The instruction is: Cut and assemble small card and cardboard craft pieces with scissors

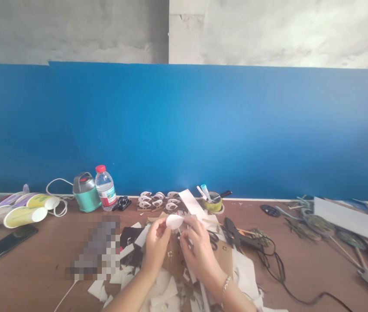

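Observation:
In the head view a small white paper piece [173, 221] with a rounded edge is raised above the table between my hands. My left hand [157, 243] pinches its left side between thumb and fingers. At its right edge, the fingertips of my right hand [199, 245] are closed on the same piece, with the other fingers curled below. Beneath both hands lie a brown cardboard sheet [224, 256] and many white paper scraps [163, 288]. Black-handled scissors [214, 239] lie partly hidden behind my right hand.
A black glue gun [239, 236] with a trailing cord lies to the right. Small white bird-like cutouts [158, 201] stand at the back, beside a yellow tape roll [212, 203] holding pens. Leftward are a water bottle [105, 190], a teal container [86, 195] and paper cups [24, 216].

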### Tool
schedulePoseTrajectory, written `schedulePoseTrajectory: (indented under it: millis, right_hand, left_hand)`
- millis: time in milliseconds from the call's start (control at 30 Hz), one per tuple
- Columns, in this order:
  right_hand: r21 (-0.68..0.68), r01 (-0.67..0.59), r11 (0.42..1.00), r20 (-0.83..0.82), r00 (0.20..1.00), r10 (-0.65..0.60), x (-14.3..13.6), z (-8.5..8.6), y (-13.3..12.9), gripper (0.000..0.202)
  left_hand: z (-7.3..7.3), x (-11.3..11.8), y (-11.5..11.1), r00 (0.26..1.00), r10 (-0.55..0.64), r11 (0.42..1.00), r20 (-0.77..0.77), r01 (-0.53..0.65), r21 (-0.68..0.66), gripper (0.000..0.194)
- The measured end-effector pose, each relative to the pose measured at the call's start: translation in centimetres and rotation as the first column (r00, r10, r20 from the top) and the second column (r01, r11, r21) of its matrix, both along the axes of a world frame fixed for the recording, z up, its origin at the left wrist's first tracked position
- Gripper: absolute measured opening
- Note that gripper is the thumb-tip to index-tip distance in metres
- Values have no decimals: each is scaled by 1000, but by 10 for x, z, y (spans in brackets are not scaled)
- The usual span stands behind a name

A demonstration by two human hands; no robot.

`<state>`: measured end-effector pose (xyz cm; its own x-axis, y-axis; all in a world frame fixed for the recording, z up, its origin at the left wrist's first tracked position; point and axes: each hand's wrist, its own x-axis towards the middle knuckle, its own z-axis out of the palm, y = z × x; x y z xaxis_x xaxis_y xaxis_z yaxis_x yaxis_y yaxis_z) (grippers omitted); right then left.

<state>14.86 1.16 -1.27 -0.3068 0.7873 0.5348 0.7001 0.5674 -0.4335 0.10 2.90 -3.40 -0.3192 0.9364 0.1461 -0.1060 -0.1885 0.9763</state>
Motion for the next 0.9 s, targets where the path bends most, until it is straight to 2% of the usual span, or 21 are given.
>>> schedulePoseTrajectory:
  millis: [133, 367, 567, 900]
  right_hand:
    - [-15, 114, 993, -146, 983, -115, 2, 8, 0, 16]
    - [-5, 125, 992, -122, 985, -125, 5, 4, 2, 16]
    - [-13, 136, 991, -86, 987, -137, 5, 5, 2, 17]
    - [-22, 134, 991, -120, 983, -136, 4, 4, 1, 18]
  left_hand:
    - [10, 6, -8, 995, -53, 999, -82, 53, 1, 26]
    - [15, 16, -18, 983, -167, 986, -79, 167, 5, 27]
    - [12, 15, -17, 984, -139, 989, -111, 144, 37, 25]
    - [16, 15, -20, 974, -152, 988, -166, 157, 14, 28]
